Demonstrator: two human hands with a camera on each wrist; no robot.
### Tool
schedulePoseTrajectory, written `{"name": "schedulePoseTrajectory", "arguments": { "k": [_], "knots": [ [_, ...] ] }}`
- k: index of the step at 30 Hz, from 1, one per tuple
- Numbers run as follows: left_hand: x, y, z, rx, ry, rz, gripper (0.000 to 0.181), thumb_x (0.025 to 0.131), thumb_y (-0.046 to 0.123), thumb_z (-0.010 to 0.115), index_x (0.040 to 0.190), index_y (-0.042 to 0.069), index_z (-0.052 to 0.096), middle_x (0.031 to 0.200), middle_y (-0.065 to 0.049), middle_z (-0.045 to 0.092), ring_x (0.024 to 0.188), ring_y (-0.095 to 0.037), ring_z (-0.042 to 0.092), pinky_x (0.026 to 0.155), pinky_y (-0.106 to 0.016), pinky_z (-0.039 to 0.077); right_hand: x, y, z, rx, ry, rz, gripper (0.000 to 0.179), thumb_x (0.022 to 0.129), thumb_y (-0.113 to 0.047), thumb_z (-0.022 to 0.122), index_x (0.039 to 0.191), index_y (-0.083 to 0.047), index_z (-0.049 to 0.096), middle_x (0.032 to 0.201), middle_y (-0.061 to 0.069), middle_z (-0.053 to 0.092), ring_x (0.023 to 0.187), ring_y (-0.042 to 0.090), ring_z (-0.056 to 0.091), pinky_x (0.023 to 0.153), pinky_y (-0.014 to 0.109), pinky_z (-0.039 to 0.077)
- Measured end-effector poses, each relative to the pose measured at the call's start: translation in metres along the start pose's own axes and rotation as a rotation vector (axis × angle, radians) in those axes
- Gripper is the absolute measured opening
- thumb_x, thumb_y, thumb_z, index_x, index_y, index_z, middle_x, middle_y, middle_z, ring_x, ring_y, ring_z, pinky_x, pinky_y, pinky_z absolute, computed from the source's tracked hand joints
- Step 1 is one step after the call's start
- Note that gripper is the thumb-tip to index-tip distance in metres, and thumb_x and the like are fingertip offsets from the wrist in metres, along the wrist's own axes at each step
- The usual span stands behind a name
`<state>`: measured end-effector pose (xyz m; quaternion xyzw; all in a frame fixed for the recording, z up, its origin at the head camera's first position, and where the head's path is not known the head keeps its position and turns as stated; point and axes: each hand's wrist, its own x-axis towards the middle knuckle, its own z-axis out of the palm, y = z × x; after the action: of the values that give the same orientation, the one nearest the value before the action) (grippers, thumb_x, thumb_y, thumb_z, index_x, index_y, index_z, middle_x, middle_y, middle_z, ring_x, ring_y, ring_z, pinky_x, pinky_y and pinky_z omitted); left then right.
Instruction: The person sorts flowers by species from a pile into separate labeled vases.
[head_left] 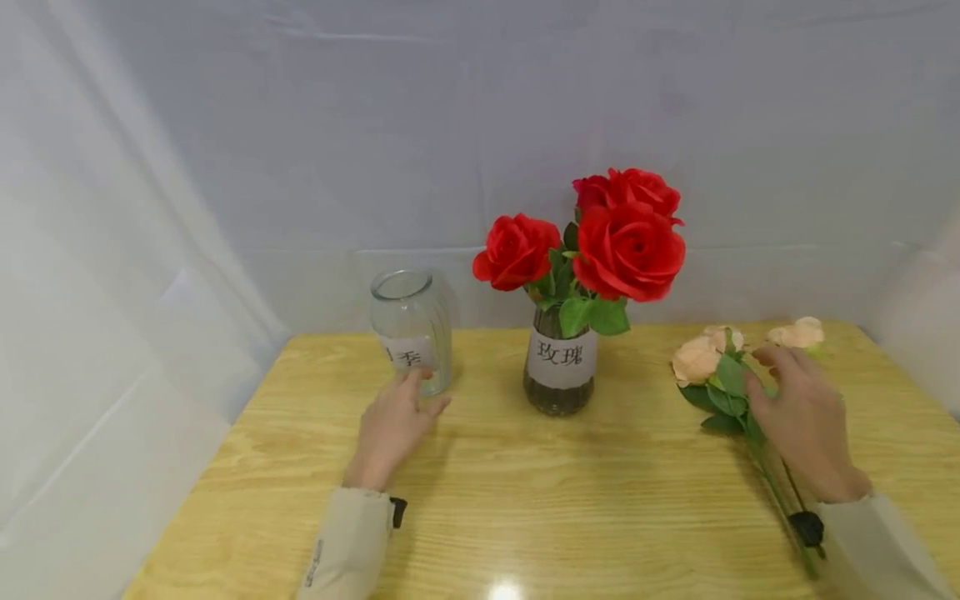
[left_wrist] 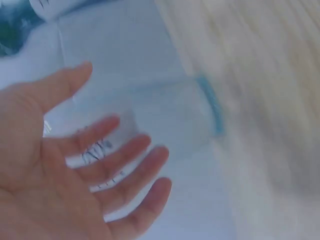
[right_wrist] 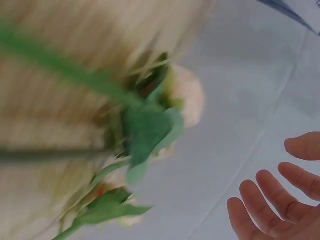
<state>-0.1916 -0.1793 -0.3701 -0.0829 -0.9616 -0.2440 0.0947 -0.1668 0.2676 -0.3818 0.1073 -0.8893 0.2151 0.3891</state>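
Note:
My left hand reaches toward a clear glass jar with a white paper label, at the table's back left. In the head view its fingertips overlap the jar's lower part. The left wrist view shows the fingers spread and gripping nothing, with the jar blurred behind them. My right hand hovers over peach-coloured flowers lying on the table, their long green stems pointing toward me. In the right wrist view its relaxed fingers are apart from the flowers, holding nothing.
A labelled glass vase with several red roses stands at the back middle, between my hands. Another peach flower lies beyond my right hand. White sheeting hangs behind the wooden table.

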Motion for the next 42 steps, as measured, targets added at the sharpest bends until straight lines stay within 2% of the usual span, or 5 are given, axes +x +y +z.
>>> {"name": "schedulePoseTrajectory", "arguments": {
  "k": [5,8,23,33,42],
  "knots": [
    [0.005,-0.030,-0.005,-0.186,-0.014,-0.212,0.073,0.098,0.025,0.070,0.148,-0.012,0.031,0.143,-0.038,0.041,0.125,-0.053,0.049,0.096,-0.062,0.047,-0.008,0.020,-0.006,-0.050,-0.018,-0.025,0.033,0.082,-0.004,0.074,0.108,0.013,0.065,0.091,0.030,0.063,0.072,0.044,0.059,0.051,0.045,0.043],
    [0.011,-0.042,-0.002,-0.339,-0.053,-0.271,0.085,0.099,0.024,0.069,0.153,-0.012,0.015,0.153,-0.040,0.025,0.137,-0.055,0.034,0.108,-0.065,0.035,-0.013,0.030,-0.008,-0.085,-0.048,-0.013,0.042,0.089,-0.021,0.073,0.110,0.014,0.064,0.097,0.035,0.063,0.075,0.049,0.060,0.052,0.053,0.047],
    [0.038,-0.056,0.018,-0.688,-0.072,-0.251,0.091,0.097,0.014,0.068,0.155,-0.010,0.003,0.158,-0.036,0.020,0.147,-0.049,0.020,0.119,-0.059,0.017,-0.026,0.057,-0.014,-0.231,-0.181,-0.063,0.084,0.094,-0.063,0.061,0.123,0.016,0.058,0.120,0.045,0.053,0.103,0.068,0.050,0.080,0.077,0.042],
    [0.045,-0.055,0.029,-0.707,-0.054,-0.271,0.083,0.099,0.014,0.065,0.153,-0.012,0.008,0.158,-0.037,0.022,0.147,-0.049,0.021,0.119,-0.058,0.017,-0.020,0.056,-0.023,-0.263,-0.565,0.134,0.084,0.103,-0.056,0.047,0.159,0.000,0.019,0.156,0.040,0.018,0.134,0.070,0.014,0.089,0.090,0.015],
    [0.045,-0.054,0.028,-0.678,-0.048,-0.283,0.077,0.098,0.013,0.066,0.150,-0.013,0.016,0.154,-0.039,0.026,0.144,-0.052,0.026,0.117,-0.059,0.023,-0.017,0.050,-0.026,-0.284,-0.683,0.159,0.090,0.103,-0.060,0.044,0.162,-0.004,0.005,0.158,0.040,0.003,0.137,0.070,-0.006,0.088,0.093,0.004]
  ]
}}
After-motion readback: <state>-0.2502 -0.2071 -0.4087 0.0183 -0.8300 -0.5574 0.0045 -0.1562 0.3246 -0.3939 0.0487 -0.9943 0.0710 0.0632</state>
